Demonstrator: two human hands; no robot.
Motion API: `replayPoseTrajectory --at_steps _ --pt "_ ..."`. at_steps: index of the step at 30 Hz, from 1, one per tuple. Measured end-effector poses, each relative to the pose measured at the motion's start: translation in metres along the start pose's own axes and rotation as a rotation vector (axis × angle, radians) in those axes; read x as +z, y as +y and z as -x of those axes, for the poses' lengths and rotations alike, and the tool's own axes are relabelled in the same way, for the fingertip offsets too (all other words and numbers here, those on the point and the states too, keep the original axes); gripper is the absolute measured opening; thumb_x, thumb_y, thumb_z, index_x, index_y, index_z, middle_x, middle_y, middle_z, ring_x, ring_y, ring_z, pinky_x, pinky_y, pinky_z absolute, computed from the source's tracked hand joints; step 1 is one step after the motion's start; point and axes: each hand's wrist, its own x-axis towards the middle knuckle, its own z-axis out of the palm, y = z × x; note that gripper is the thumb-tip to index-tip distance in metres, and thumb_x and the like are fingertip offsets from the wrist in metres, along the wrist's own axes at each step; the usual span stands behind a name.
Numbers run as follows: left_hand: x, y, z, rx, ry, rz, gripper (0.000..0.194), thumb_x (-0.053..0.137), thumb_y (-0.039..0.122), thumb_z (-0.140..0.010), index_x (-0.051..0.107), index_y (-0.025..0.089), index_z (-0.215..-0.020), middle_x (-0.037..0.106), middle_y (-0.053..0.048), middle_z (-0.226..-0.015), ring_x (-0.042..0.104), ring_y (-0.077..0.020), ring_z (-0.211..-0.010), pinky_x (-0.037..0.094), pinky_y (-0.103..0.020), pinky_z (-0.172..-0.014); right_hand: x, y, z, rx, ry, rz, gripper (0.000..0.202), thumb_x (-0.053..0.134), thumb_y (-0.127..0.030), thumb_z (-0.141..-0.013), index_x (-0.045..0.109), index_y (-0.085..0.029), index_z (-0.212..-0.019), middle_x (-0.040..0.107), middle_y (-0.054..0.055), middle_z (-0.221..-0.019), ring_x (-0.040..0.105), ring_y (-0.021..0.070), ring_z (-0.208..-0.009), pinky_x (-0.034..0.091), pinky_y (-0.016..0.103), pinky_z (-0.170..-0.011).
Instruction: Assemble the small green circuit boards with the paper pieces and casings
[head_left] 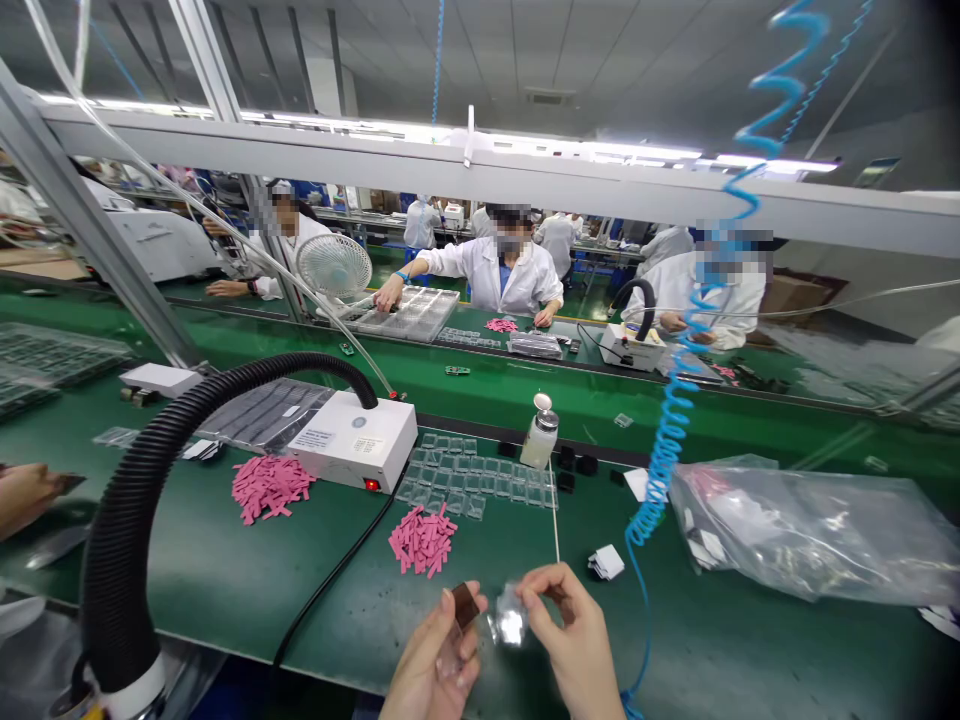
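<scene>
Near the bench's front edge, my left hand (439,655) closes its fingers round a small dark brown square piece (465,605), with something clear below it in the palm. Just right of it my right hand (566,630) pinches a shiny piece of clear film (511,618) between thumb and fingers. The film hangs between the two hands and glares in the light. Beyond them lies a pile of pink strips (422,540). Rows of small clear plastic squares (469,470) are laid out farther back, next to a white dispenser bottle (540,440) with a metal top.
A white box (360,435) feeds a thick black corrugated hose (142,480) arching over the left side. A coiled blue air line (664,450) hangs at right, near a large clear plastic bag (817,525). Another person's hand (30,497) is at far left; co-workers sit across the green conveyor (510,385).
</scene>
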Motion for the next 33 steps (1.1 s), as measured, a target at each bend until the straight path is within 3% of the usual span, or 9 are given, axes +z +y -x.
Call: replayPoseTrajectory --at_steps 3,6,10,14,17,22,27,31,33 --pt "-0.001 0.002 0.0 0.031 0.034 -0.008 0.043 0.083 0.044 -0.053 0.074 0.012 -0.081 0.066 -0.005 -0.072 0.039 -0.0027 -0.047 0.031 -0.014 -0.038 -0.002 0.021 0.002 0.069 -0.065 0.139 0.004 0.059 -0.018 -0.08 0.059 -0.019 -0.077 0.061 0.001 -0.069 0.06 0.0183 -0.064 0.05 0.026 -0.059" --pt "-0.005 0.003 0.0 0.06 0.013 -0.08 0.045 0.081 0.047 -0.054 0.074 0.013 -0.082 0.067 -0.006 -0.073 0.04 -0.0034 -0.047 0.031 -0.015 -0.039 -0.003 0.033 0.005 0.045 -0.058 0.223 0.011 0.064 -0.012 -0.072 0.064 -0.022 -0.078 0.062 0.005 -0.079 0.058 0.0244 -0.077 0.049 0.035 -0.07" --pt "-0.012 0.004 -0.002 0.166 -0.021 -0.483 0.043 0.079 0.048 -0.057 0.076 0.016 -0.085 0.069 -0.009 -0.078 0.043 -0.007 -0.05 0.034 -0.02 -0.043 -0.008 0.02 0.002 0.02 -0.026 0.251 0.019 0.062 -0.016 -0.078 0.064 -0.024 -0.095 0.059 0.008 -0.104 0.054 0.0277 -0.1 0.047 0.04 -0.085" --pt "-0.014 0.009 0.0 0.481 -0.047 -0.993 0.029 0.078 0.038 -0.062 0.077 0.023 -0.086 0.067 -0.005 -0.078 0.047 -0.0122 -0.055 0.04 -0.024 -0.053 -0.015 -0.013 -0.007 0.068 -0.331 -0.019 0.022 0.059 -0.021 -0.085 0.062 -0.025 -0.106 0.059 0.005 -0.106 0.059 0.0198 -0.094 0.049 0.03 -0.083" --pt "-0.014 0.014 0.003 0.607 -0.099 -1.206 0.029 0.071 0.034 -0.071 0.074 0.028 -0.099 0.069 -0.006 -0.083 0.049 -0.0145 -0.054 0.041 -0.026 -0.054 -0.018 -0.029 -0.013 0.046 -0.493 -0.075 0.03 0.064 -0.021 -0.084 0.061 -0.027 -0.113 0.059 0.004 -0.108 0.06 0.0187 -0.093 0.048 0.029 -0.084" --pt "-0.023 0.02 0.002 0.719 -0.219 -1.319 0.047 0.071 0.029 -0.072 0.064 0.032 -0.118 0.073 -0.006 -0.086 0.057 -0.0187 -0.059 0.044 -0.025 -0.057 -0.021 -0.032 -0.021 0.029 -0.556 -0.049 0.031 0.07 -0.02 -0.077 0.064 -0.026 -0.107 0.062 0.003 -0.098 0.061 0.019 -0.088 0.049 0.029 -0.081" --pt "-0.027 0.02 0.0 0.742 -0.295 -1.389 0.053 0.072 0.029 -0.072 0.059 0.032 -0.123 0.074 -0.004 -0.09 0.059 -0.0175 -0.062 0.045 -0.024 -0.06 -0.024 -0.033 -0.024 -0.048 -0.607 0.007 0.023 0.068 -0.015 -0.075 0.067 -0.025 -0.096 0.065 0.001 -0.087 0.061 0.0179 -0.081 0.049 0.027 -0.075" --pt "-0.026 0.016 -0.001 0.666 -0.27 -1.319 0.055 0.076 0.032 -0.067 0.063 0.029 -0.12 0.074 -0.004 -0.087 0.053 -0.0134 -0.053 0.043 -0.023 -0.054 -0.025 -0.033 -0.023 -0.058 -0.577 0.033 0.024 0.065 -0.007 -0.069 0.066 -0.023 -0.088 0.063 0.0 -0.08 0.06 0.0172 -0.076 0.048 0.026 -0.072" --pt "-0.024 0.017 -0.002 0.628 -0.186 -1.201 0.054 0.078 0.033 -0.064 0.065 0.026 -0.116 0.073 -0.004 -0.082 0.048 -0.0115 -0.05 0.042 -0.022 -0.051 -0.024 -0.031 -0.021 -0.058 -0.532 0.017 0.023 0.065 -0.008 -0.069 0.066 -0.021 -0.088 0.062 0.0 -0.08 0.059 0.0171 -0.075 0.048 0.026 -0.07"
